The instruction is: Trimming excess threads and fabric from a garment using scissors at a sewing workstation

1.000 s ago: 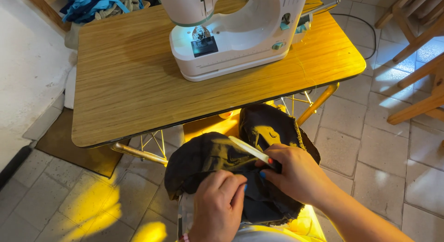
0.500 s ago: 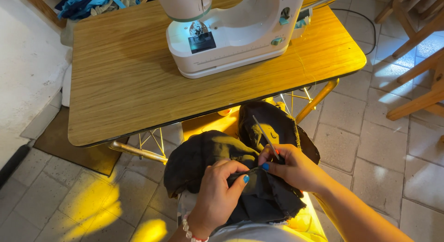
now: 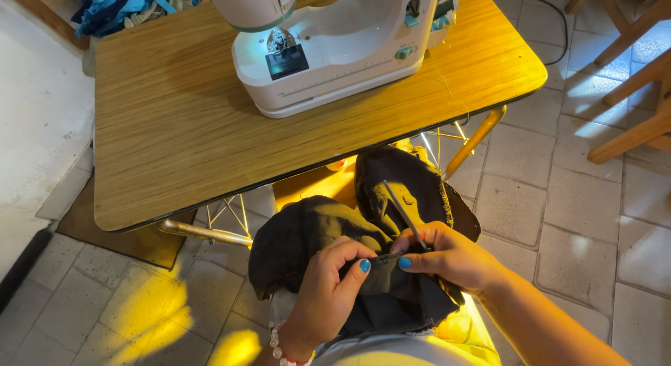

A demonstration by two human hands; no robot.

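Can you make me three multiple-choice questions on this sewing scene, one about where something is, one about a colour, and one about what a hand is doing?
1. Where does the sewing machine stand?
A. On the tiled floor
B. On the wooden table
C. On the person's lap

2. What colour is the fabric in the person's hands?
A. Dark, near black
B. White
C. Red

3. What is the right hand doing?
A. Resting flat on the table
B. Hanging empty beside the chair
C. Holding a thin metal tool at the fabric

Answers:
1. B, the white machine sits on the table top, its lamp lit.
2. A, the cloth bunched on the lap is dark, while the left hand pinches its edge.
3. C, the slim tool sticks up from between the right hand's fingers, right where both hands meet the cloth.
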